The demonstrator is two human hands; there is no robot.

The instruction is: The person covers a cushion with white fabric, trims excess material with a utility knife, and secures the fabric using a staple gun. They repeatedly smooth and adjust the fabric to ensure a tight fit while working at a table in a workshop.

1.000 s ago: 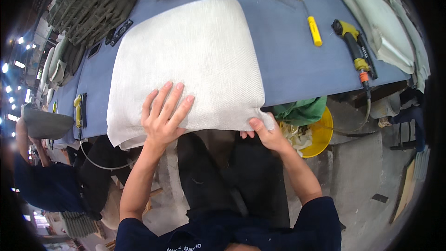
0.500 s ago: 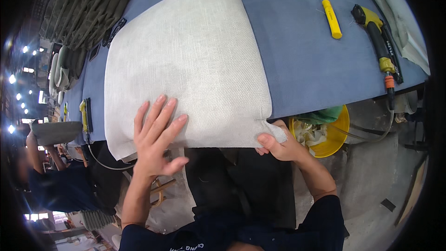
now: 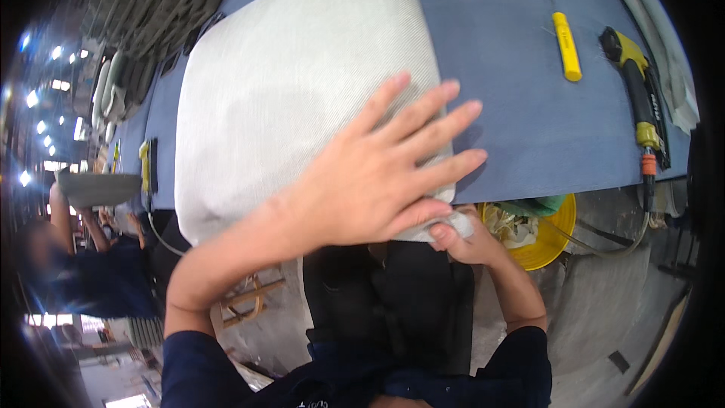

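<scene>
A light grey fabric-covered seat cushion lies on the blue work table, its front edge toward me. My left hand reaches across to its near right corner with fingers spread wide, palm down, thumb close to the bunched cloth there. At that corner my right hand pinches a gathered flap of the cover fabric between thumb and fingers. The left hand hides much of the cushion's right front side, and I cannot tell how firmly its palm rests on it.
On the blue table lie a yellow-handled screwdriver and an air staple gun with a hose. A yellow bucket of scraps stands below. Dark folded covers are stacked far left; a co-worker holds a cushion nearby.
My left hand has swept right, from the cushion's front left area to its near right corner. My right hand still grips the fabric. The whole view has shifted slightly.
</scene>
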